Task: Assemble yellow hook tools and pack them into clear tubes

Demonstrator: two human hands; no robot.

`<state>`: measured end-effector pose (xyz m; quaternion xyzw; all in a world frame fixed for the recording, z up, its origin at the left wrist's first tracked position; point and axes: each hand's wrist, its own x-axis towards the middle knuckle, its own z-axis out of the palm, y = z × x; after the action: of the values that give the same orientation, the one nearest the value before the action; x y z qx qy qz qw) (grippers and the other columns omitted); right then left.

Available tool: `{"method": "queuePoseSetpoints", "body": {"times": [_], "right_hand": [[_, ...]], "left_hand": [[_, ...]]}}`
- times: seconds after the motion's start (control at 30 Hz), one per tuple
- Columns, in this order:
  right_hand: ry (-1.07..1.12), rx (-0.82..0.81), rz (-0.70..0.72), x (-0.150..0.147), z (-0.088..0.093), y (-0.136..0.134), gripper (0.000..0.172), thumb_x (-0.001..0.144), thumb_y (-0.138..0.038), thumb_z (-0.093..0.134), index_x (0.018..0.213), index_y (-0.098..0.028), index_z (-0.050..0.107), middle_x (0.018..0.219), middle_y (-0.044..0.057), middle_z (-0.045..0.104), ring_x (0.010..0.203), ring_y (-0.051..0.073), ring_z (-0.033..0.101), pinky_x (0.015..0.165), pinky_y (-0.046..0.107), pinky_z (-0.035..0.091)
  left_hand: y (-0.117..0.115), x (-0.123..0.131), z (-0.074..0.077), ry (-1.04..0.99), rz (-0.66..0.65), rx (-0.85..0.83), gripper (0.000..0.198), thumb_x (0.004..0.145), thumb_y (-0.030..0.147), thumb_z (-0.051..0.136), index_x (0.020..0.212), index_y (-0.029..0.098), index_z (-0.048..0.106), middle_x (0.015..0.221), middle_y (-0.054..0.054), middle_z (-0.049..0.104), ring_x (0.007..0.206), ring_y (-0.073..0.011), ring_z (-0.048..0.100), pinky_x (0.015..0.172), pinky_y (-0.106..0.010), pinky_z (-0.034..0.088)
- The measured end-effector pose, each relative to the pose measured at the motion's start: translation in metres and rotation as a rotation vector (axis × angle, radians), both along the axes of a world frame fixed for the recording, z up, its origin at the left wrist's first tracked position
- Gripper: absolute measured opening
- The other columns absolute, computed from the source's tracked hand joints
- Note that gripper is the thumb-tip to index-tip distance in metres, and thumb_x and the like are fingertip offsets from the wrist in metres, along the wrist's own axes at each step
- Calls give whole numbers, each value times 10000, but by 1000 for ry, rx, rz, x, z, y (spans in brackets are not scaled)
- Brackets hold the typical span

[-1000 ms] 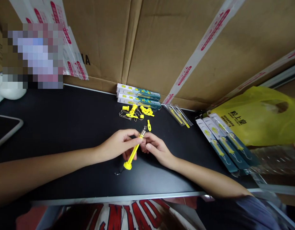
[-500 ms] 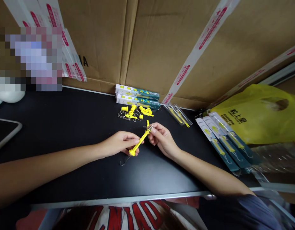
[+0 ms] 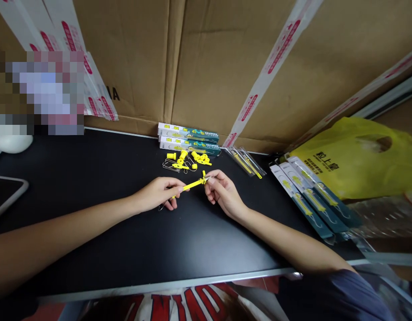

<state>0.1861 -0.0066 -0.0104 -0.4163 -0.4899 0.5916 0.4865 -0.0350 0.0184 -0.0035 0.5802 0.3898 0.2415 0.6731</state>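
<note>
A thin yellow spring scale (image 3: 193, 184) lies between my two hands, tilted up to the right. My left hand (image 3: 159, 195) is closed round its lower part, with fingers covering that end, and a bit of the wire hook (image 3: 161, 207) shows below them. At the upper end my right hand (image 3: 225, 195) pinches a small metal wire piece (image 3: 208, 178) with thumb and forefinger. Whether this wire is fixed to the scale I cannot tell. Just beyond the fingertips, a small yellow part (image 3: 203, 173) lies on the black table (image 3: 206, 249).
Behind my hands are loose yellow parts (image 3: 201, 158) and bent wire hooks (image 3: 170, 165). Two boxes (image 3: 189, 145) stand against the cardboard. Clear sleeves (image 3: 248, 162), several boxed scales (image 3: 304, 196) and a yellow bag (image 3: 360, 160) are at right. A phone (image 3: 7, 194) lies far left.
My left hand has moved left and slightly up, swinging the spring scale from steep to flatter. Its lower end is now covered by my fingers. My right hand keeps its pinch at the upper end.
</note>
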Motion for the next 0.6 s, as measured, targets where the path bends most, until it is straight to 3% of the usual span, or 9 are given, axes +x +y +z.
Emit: {"method": "queuePoseSetpoints", "body": {"times": [0.17,0.6], "right_hand": [[-1,10,3,0,0,1,252,816,-393,657,949,-201,563,566,-70,538,421,52,458,359,141,329],[-19,2,98,4,-3,5,260,851,-383,606,1036,-210,548,607,-58,579,436,60,487,361,140,360]], "left_hand": [[1,-2,2,45,-151,-4,251,825,363,642,927,137,683,734,-19,661,660,-120,677,595,-205,526],[-1,-1,8,19,-91,-46,272,803,336,674,997,149,637,771,-47,723,742,-157,691,631,-236,519]]}}
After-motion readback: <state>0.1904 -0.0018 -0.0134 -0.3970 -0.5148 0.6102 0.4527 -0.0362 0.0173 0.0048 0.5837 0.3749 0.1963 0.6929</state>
